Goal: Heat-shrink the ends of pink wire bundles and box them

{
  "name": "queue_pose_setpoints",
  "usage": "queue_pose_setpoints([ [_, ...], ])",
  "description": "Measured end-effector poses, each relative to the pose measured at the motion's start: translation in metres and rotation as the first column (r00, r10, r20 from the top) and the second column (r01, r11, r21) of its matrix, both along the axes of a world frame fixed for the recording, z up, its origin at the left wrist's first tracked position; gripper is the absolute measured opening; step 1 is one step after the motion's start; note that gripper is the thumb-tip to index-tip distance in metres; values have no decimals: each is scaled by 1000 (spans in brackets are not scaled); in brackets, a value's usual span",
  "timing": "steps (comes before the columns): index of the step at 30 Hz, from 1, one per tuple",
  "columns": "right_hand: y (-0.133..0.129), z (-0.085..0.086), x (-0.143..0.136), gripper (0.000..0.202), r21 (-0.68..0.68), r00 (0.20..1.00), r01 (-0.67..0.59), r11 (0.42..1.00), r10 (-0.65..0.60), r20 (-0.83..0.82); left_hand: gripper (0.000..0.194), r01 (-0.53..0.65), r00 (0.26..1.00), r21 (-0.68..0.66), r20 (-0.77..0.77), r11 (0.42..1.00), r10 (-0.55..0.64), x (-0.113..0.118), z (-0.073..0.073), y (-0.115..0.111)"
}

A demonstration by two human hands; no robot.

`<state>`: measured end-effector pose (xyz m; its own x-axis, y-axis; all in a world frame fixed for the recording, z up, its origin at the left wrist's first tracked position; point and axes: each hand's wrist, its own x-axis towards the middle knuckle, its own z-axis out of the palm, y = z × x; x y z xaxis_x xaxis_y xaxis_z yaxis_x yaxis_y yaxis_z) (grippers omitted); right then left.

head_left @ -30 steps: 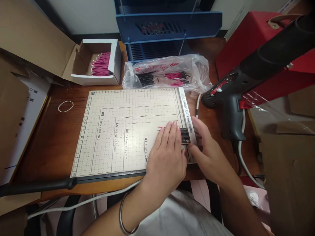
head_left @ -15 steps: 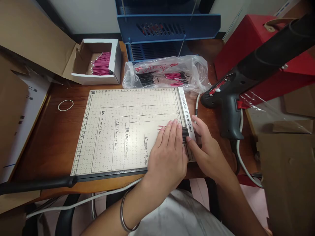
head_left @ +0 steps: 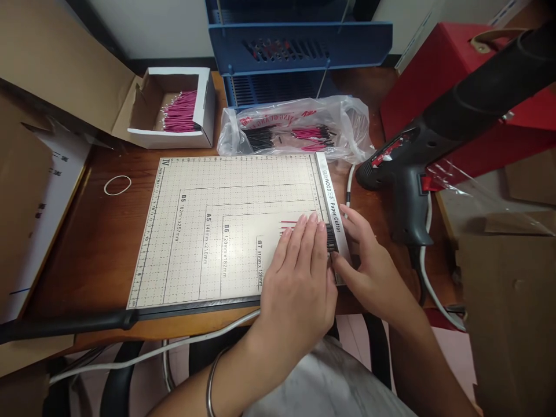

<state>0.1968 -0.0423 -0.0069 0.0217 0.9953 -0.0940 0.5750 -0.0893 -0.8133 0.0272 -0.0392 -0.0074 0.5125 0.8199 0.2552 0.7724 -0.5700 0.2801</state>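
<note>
My left hand (head_left: 302,272) lies flat, pinning the wires (head_left: 290,226) running left-right; my right hand (head_left: 369,269), fingers loose, touches their black ends (head_left: 330,238) at the ruler bar (head_left: 332,205).

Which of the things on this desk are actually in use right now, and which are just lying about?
In use:
- left hand, flat on the row of thin red and black wires
- right hand, fingertips at the wires' black ends
- cream gridded paper cutter board

Lying about:
- white rubber band
- white cardboard box of pink wires
- clear plastic bag of wires
- black glue gun
- blue plastic tray rack
</note>
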Motion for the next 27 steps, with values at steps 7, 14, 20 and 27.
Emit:
queue_pose_setpoints([
  [7,1,-2,-1,74,-3,1000,17,1000,-17,-14,53,23,999,67,-47,998,-19,-14,-5,-18],
  [14,4,-2,-8,56,-14,994,79,997,-80,-75,55,37,997,58,-66,998,-34,-9,-10,-15],
  [20,9,-2,-14,56,6,996,87,996,-87,22,56,45,996,53,-78,998,-41,-6,-12,-14],
  [27,10,-4,-14,50,1,993,79,997,-79,86,58,14,995,54,-97,998,-9,-11,-2,0],
])
